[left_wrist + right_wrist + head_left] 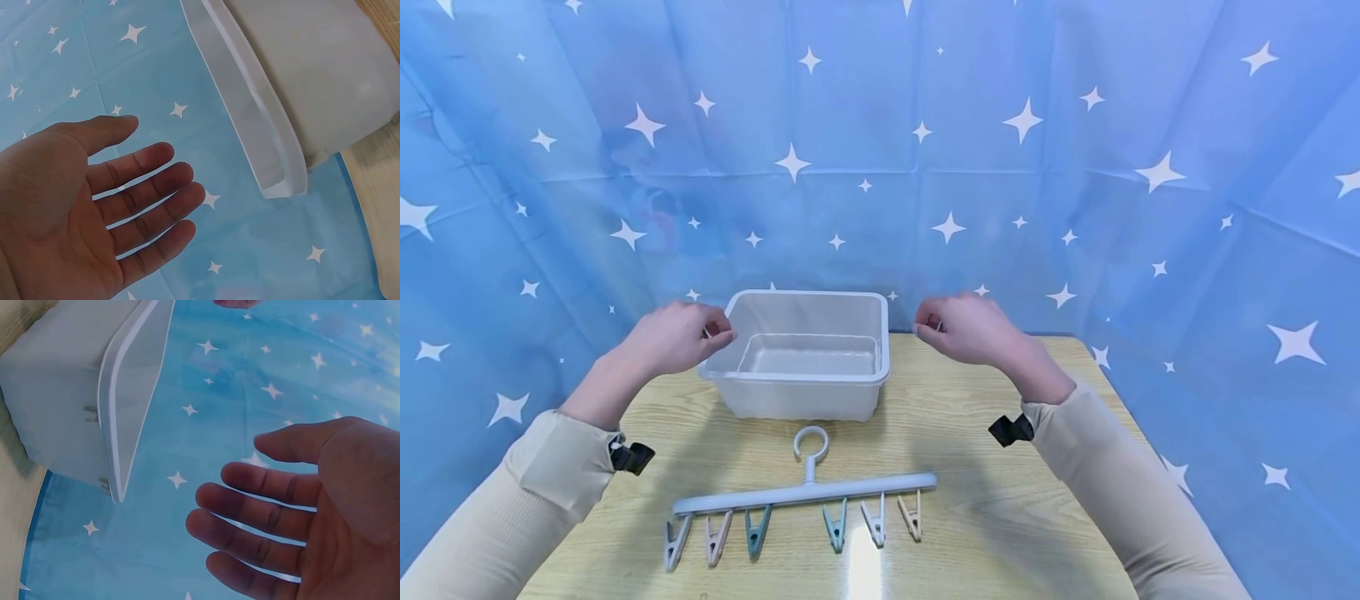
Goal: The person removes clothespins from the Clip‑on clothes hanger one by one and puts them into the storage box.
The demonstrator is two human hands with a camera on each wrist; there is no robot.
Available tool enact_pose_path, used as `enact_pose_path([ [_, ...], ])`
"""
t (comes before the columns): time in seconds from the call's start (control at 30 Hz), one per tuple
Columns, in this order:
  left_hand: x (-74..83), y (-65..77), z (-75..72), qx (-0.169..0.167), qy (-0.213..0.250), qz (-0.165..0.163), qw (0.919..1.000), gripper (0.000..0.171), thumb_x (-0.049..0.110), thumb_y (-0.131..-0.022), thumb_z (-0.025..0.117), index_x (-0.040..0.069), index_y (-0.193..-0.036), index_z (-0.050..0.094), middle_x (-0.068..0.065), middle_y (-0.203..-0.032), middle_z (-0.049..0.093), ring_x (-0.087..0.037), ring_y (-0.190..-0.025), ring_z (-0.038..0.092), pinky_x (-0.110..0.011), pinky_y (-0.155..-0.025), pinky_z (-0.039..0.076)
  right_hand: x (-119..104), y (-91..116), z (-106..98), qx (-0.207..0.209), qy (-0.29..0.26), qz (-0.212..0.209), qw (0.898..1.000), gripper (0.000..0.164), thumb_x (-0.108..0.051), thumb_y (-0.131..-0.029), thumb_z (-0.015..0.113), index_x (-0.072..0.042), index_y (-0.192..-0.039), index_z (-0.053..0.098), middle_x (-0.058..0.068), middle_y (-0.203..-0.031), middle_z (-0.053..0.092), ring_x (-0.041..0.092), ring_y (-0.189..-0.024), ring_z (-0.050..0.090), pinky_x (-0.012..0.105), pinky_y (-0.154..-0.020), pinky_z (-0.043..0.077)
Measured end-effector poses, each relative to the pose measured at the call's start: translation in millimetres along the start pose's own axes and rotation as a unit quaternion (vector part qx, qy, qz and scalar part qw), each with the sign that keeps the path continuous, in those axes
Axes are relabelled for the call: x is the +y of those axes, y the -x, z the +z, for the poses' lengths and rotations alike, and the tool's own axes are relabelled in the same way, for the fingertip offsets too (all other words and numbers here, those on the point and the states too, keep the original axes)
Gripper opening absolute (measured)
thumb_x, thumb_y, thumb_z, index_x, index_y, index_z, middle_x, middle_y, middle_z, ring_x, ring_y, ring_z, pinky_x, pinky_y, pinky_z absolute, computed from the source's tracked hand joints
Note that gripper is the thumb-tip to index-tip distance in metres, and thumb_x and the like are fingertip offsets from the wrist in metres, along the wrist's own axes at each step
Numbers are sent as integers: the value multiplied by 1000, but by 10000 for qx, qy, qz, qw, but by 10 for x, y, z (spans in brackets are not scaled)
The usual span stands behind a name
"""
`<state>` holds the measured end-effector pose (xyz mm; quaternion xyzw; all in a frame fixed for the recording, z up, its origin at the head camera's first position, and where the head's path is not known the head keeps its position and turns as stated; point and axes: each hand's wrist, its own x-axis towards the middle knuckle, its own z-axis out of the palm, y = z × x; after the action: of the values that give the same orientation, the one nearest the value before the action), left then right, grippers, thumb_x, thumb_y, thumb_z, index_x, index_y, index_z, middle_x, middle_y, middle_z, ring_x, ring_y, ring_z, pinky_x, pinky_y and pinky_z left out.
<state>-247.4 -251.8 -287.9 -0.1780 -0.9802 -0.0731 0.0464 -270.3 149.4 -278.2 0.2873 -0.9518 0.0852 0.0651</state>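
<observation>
My left hand [679, 337] hovers by the left rim of a translucent white plastic bin [801, 400]. Its fingers are relaxed and bare in the left wrist view, where the hand [81, 206] stays apart from the bin wall [325, 69]. On the other side, my right hand [970, 329] is held in the air to the right of the bin, palm bare and fingers loosely bent in the right wrist view. In front of the bin lies a pale blue clip hanger [805, 493] with a round hook. Several clothespins in grey, pink, teal and beige hang along its bar, such as a teal clothespin [757, 533].
A light wood-grain table [970, 500] carries the bin and the hanger. Blue cloth with white stars [880, 125] hangs behind and at both sides of the table. A black strap mount [1011, 430] sits at my right cuff, with a similar one [632, 457] at the left.
</observation>
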Motion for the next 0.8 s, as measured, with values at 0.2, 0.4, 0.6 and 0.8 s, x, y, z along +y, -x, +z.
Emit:
enact_pose_path([
  [0.2,-10,45,36,-49,-20,10,10000,25,32,-99,59,13,-101,74,-1,-93,74,-21,-86,69,-47,-77,54,-20,23,43,-52,-28,-34,10000,19,-35,-99,58,-22,-101,71,-5,-92,73,14,-83,66,37,-71,54],
  [0.4,-27,90,72,-61,21,1,10000,24,32,-99,59,14,-100,75,-1,-92,74,-20,-84,69,-46,-76,54,-40,30,71,-111,-11,-42,9999,18,-35,-98,58,-22,-101,71,-5,-94,74,15,-85,67,38,-71,54],
  [0.6,-35,139,89,-84,53,-10,9999,23,32,-99,60,14,-95,74,3,-82,70,-13,-70,62,-38,-64,51,-68,37,78,-235,5,-70,9997,19,-35,-98,58,-23,-102,71,-5,-96,74,16,-86,68,39,-72,54],
  [0.8,-32,208,113,-137,-14,-6,9999,23,33,-100,58,17,-91,72,6,-73,63,-9,-60,52,-30,-55,41,-75,37,108,-369,-24,-60,9993,20,-36,-99,58,-23,-104,71,-5,-98,74,16,-88,68,38,-73,54],
])
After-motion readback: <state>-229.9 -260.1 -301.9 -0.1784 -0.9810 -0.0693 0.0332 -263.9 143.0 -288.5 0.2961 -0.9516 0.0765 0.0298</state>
